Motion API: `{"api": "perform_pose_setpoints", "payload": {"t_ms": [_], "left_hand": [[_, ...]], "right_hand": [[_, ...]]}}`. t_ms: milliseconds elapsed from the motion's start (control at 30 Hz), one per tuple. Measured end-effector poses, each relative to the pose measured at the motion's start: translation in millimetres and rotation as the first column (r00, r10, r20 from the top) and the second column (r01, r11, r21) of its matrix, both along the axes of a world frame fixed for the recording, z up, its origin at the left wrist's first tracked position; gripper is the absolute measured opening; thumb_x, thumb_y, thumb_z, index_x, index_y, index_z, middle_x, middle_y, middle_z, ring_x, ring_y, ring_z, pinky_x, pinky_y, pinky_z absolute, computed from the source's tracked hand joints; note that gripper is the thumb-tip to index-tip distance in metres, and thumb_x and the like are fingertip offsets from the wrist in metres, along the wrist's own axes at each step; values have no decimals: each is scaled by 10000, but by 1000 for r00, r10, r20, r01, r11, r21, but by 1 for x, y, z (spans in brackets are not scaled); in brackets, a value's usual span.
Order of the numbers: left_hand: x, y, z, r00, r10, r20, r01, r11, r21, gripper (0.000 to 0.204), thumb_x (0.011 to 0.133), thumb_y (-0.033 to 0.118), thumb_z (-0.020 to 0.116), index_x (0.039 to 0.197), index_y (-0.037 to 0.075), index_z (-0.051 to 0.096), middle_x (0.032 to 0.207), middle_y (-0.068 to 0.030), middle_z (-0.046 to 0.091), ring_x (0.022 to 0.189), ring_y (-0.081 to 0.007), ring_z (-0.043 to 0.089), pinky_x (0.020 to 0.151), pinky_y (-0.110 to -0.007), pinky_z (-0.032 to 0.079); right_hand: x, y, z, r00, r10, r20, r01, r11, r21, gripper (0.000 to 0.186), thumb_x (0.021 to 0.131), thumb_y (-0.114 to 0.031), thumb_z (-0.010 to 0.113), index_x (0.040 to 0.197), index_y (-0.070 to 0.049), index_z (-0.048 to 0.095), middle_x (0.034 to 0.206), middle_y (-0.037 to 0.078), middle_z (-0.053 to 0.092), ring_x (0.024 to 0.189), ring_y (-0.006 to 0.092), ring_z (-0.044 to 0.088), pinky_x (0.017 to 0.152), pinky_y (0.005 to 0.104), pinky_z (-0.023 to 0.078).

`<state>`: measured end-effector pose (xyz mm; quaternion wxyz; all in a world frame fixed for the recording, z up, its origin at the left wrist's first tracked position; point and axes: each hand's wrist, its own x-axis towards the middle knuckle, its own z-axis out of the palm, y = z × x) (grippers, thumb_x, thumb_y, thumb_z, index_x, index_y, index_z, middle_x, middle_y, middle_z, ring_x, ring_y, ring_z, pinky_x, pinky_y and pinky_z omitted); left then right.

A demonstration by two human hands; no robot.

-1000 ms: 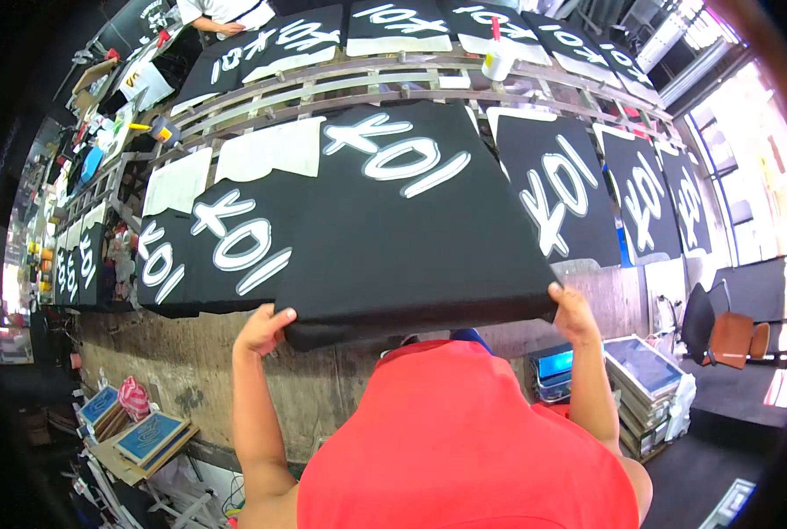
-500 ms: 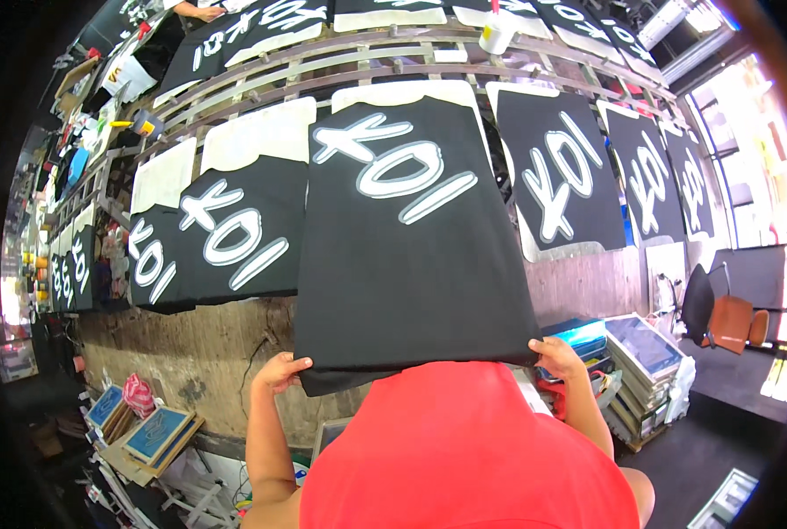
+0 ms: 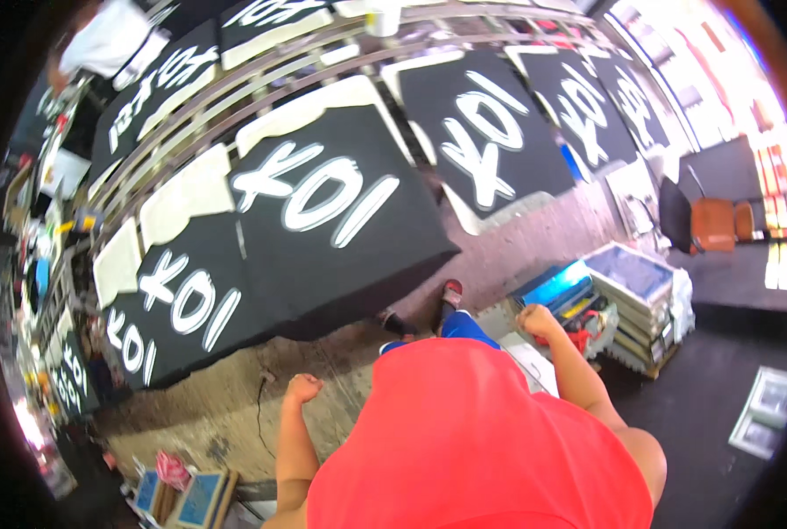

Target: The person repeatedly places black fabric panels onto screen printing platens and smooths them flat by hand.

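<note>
With left hand (image 3: pixel 303 388) and right hand (image 3: pixel 537 320) curled and looking empty, could brush the biggest black shirt (image 3: pixel 340 264) left of middle. Might smear its white letters (image 3: pixel 365 212), if wet.

The curled fingers of the left hand (image 3: pixel 303 388) and right hand (image 3: pixel 537 321) hide their palms. The nearest black shirt (image 3: pixel 367 264) covers most of its pale board (image 3: pixel 349 91). The red top (image 3: pixel 473 432), cropped by the lower edge, hides much of the blue trousers (image 3: pixel 471 330). The upper edge cuts off a white pot (image 3: pixel 383 19). A co-worker (image 3: pixel 107 40) is blurred, perhaps by motion. Clutter (image 3: pixel 32 256) at far left is too small to tell apart.
</note>
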<state>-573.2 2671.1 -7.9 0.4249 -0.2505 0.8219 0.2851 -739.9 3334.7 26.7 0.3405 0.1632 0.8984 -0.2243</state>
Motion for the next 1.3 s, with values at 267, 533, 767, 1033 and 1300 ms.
{"api": "perform_pose_setpoints", "payload": {"t_ms": [267,533,767,1033,1300], "left_hand": [[-166,161,0,976,-85,-202,136,957,255,270,865,318,686,929,61,741,920,-125,751,892,-252,721,825,-369,549],[-274,350,55,909,-199,-367,293,930,221,316,899,309,677,1105,71,710,1038,-139,739,977,-269,708,882,-372,542],[-301,476,122,961,-135,-241,190,957,219,303,918,264,667,1130,51,699,1036,-156,738,974,-250,721,878,-355,549],[-344,539,159,954,-137,-266,195,959,207,260,932,209,637,1128,49,696,1039,-149,736,978,-247,720,874,-346,549],[-435,572,136,845,109,-523,194,849,491,232,987,170,582,1099,-6,685,1026,-115,739,925,-199,706,843,-319,546]], "right_hand": [[-23,126,-4,659,-722,208,743,583,-330,520,988,-451,521,1311,-46,563,1199,137,688,902,337,687,759,475,541],[-184,215,-46,393,-809,438,839,120,-530,770,961,-624,476,1377,23,495,1365,192,592,1277,441,532,1037,594,416],[-330,194,-76,349,-528,774,888,-79,-454,914,930,-745,391,1378,45,491,1351,150,613,1222,421,579,1045,650,381],[-382,191,-132,287,-701,653,631,-375,-680,234,966,-151,589,1181,-60,609,1090,109,692,931,278,681,776,359,556],[-344,180,0,450,-881,145,386,46,-921,181,913,-28,623,1085,-59,672,895,-3,679,778,133,618,713,305,493]]}}
